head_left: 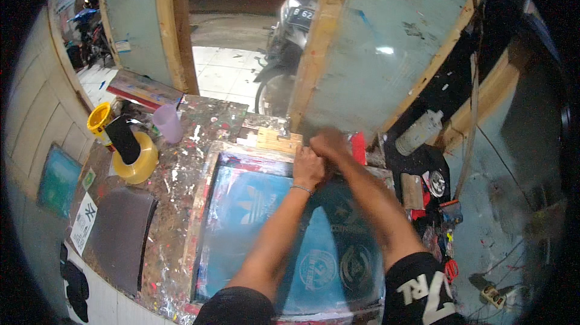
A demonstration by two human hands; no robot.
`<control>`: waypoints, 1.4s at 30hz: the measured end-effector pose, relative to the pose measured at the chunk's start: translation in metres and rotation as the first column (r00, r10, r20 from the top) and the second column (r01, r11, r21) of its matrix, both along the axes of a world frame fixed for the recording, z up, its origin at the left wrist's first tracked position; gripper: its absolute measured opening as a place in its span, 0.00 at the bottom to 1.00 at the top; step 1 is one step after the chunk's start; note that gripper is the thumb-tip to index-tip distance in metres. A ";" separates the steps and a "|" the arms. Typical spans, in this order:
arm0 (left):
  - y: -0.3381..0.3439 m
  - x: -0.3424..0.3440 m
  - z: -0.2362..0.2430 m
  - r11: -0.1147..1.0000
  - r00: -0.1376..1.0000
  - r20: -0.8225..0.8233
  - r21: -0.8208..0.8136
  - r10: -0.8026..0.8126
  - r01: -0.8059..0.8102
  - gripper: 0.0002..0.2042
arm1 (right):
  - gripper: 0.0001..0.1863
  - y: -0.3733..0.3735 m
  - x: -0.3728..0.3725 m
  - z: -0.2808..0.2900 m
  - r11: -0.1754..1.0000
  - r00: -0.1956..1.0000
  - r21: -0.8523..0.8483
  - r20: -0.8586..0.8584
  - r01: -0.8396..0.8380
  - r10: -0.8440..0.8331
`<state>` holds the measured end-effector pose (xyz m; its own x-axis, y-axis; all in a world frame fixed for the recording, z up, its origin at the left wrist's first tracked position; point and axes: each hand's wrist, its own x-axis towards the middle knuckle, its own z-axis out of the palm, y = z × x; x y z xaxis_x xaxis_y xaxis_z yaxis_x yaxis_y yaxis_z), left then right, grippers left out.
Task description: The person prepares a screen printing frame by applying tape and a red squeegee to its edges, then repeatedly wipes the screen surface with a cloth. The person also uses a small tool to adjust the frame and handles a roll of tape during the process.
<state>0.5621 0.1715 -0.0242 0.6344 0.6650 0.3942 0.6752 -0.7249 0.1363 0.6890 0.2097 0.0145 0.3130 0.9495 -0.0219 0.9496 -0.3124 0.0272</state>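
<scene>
The blue screen [235, 246] in its wooden frame [199, 216] lies on the desk [175, 204], bearing pale emblems with lettering. The black right sleeve [402, 270] carries white characters. The left hand [309, 166], fingers curled, is beside the wooden block [275, 139]; the right hand [329, 145], blurred, is close by. What either one clamps, I cannot tell.

Blk slvs [235, 308], wht print [418, 289] on R, thin gry bracelet [301, 189] on L
</scene>
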 end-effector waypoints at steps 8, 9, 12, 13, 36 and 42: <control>0.017 -0.014 -0.020 0.995 0.998 -0.066 0.102 -0.014 0.020 0.13 | 0.15 0.002 -0.044 0.042 1.000 0.998 0.019 -0.061 0.001 0.000; 0.007 -0.009 -0.008 0.998 0.998 -0.054 0.055 0.010 -0.007 0.12 | 0.15 -0.002 -0.035 0.046 1.000 0.995 0.006 -0.100 0.007 -0.006; 0.008 -0.010 -0.003 1.000 1.000 -0.020 -0.025 0.016 -0.016 0.12 | 0.16 0.001 -0.041 0.041 1.000 0.997 0.008 -0.068 0.025 -0.024; 0.008 -0.016 0.002 1.000 0.989 -0.147 -0.003 0.006 -0.006 0.13 | 0.16 0.002 -0.043 0.039 0.999 0.998 0.009 -0.060 0.036 -0.035; 0.002 -0.010 0.001 0.995 0.967 0.250 0.095 -0.045 0.022 0.17 | 0.35 0.022 0.044 0.018 0.893 0.890 -0.213 -0.327 -0.396 0.316; 0.007 -0.026 0.005 0.998 0.997 0.075 0.056 -0.022 0.018 0.10 | 0.32 0.017 0.002 0.014 0.967 0.959 -0.055 -0.157 -0.248 0.237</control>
